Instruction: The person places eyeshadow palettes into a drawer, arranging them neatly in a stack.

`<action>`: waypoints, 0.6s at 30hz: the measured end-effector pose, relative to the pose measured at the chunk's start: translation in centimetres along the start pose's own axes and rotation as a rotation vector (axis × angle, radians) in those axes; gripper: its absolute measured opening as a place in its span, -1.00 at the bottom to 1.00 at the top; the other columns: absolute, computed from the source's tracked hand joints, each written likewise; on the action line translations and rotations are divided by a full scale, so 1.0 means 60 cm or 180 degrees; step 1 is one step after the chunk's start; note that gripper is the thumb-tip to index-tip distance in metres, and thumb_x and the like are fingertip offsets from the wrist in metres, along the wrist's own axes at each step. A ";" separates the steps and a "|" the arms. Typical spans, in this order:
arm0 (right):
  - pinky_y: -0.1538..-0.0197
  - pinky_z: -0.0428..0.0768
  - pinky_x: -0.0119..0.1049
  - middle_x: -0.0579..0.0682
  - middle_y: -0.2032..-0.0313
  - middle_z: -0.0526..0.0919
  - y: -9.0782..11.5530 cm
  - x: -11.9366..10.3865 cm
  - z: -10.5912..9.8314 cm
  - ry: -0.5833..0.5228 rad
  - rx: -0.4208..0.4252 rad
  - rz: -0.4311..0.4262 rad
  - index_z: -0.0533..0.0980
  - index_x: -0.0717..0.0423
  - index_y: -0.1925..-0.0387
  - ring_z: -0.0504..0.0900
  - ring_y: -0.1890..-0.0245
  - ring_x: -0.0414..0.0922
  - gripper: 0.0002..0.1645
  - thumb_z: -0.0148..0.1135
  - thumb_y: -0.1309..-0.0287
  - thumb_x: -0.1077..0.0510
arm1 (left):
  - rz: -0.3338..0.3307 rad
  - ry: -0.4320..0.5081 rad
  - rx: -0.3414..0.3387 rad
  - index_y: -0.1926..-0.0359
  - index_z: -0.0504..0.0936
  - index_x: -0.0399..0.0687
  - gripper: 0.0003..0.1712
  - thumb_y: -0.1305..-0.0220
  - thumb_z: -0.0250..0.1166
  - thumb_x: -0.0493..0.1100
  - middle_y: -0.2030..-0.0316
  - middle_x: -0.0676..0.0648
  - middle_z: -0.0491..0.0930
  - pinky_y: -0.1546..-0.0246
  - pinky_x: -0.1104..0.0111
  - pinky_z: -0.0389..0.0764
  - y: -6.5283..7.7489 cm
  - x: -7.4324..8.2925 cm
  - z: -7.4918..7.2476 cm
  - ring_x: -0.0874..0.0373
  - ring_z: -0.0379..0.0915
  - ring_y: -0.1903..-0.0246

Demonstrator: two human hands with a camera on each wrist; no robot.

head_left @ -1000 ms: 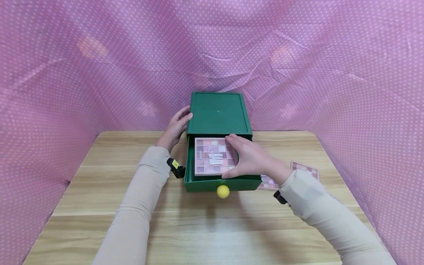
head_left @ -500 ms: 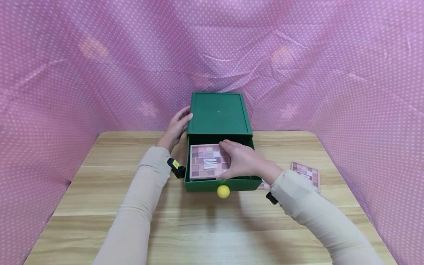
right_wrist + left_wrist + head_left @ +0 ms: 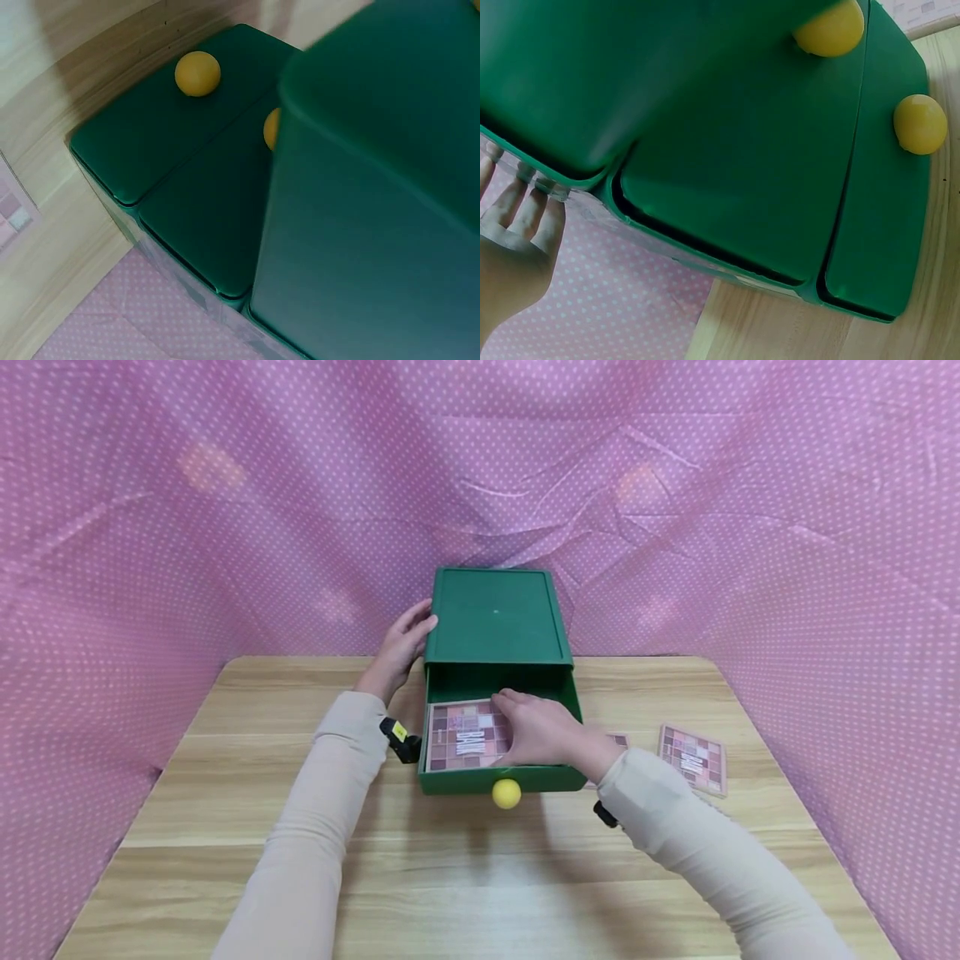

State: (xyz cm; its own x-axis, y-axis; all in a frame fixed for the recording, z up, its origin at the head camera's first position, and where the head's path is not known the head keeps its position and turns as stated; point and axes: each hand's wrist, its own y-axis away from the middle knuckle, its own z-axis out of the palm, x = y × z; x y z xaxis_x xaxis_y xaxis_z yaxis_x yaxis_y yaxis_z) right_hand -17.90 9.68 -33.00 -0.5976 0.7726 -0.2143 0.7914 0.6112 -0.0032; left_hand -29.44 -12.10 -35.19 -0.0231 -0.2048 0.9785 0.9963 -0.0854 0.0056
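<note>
A green drawer cabinet [image 3: 497,618] stands on the table, its top drawer [image 3: 457,782] pulled out by a yellow round knob [image 3: 506,793]. My right hand [image 3: 542,731] reaches into that drawer and grips a pink checkered eyeshadow palette [image 3: 463,739] by its right part, fingers at the back edge and thumb toward the front. The palette lies low inside the drawer, at its left side. My left hand [image 3: 396,652] rests with extended fingers against the cabinet's left side; in the left wrist view the fingers [image 3: 529,210] touch that wall. The right wrist view does not show the right hand.
Another checkered palette [image 3: 693,760] lies on the wooden table [image 3: 300,793] to the right. A further one [image 3: 619,740] is partly hidden behind the right wrist. Lower drawers with yellow knobs [image 3: 920,124] are closed. A pink dotted cloth [image 3: 480,468] surrounds the table.
My right hand has moved left and toward me, lowering the palette deeper into the drawer. The palette on the right has come more fully into view. The left hand has stayed put.
</note>
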 end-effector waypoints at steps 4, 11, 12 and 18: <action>0.02 0.38 -0.20 0.16 -0.10 0.31 0.000 -0.003 0.005 0.0144 0.0003 0.0013 0.26 0.28 -0.12 0.30 -0.07 0.01 0.11 0.27 0.39 -0.37 | 0.0013 0.0008 0.0014 -0.20 0.24 0.02 -0.46 -0.19 0.11 -0.13 -0.19 -0.02 0.15 0.01 0.29 0.31 0.001 -0.001 0.001 0.09 0.21 -0.06; 0.01 0.38 -0.21 0.18 -0.11 0.29 0.003 -0.007 0.009 0.0461 -0.0103 0.0050 0.23 0.27 -0.14 0.30 -0.08 0.02 0.05 0.32 0.34 -0.26 | 0.0040 -0.0021 0.0022 -0.20 0.24 0.02 -0.47 -0.20 0.09 -0.13 -0.18 -0.02 0.17 0.02 0.28 0.32 0.005 -0.002 0.003 0.07 0.24 -0.03; 0.01 0.37 -0.20 0.18 -0.11 0.29 0.004 -0.008 0.009 0.0485 -0.0113 0.0042 0.23 0.27 -0.14 0.29 -0.08 0.02 0.04 0.33 0.33 -0.24 | 0.0040 -0.0018 0.0029 -0.20 0.24 0.01 -0.47 -0.20 0.10 -0.13 -0.18 -0.02 0.17 0.03 0.28 0.32 0.006 -0.002 0.004 0.07 0.25 -0.03; 0.00 0.36 -0.20 0.17 -0.11 0.29 0.007 -0.011 0.009 0.0559 -0.0153 -0.0001 0.23 0.26 -0.14 0.28 -0.09 0.01 0.00 0.37 0.31 -0.16 | 0.0022 -0.0057 0.0070 -0.21 0.23 0.04 -0.46 -0.19 0.10 -0.10 -0.18 -0.01 0.17 0.05 0.31 0.34 0.010 -0.002 0.006 0.08 0.27 -0.01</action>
State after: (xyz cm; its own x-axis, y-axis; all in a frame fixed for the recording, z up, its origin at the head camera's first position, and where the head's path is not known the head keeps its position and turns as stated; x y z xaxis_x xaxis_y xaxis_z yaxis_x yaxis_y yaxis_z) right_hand -17.12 9.35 -33.40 -0.6144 0.7880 -0.0403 0.7867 0.6157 0.0445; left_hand -28.78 -11.80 -35.23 -0.0150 -0.1878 0.9821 0.9980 -0.0625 0.0033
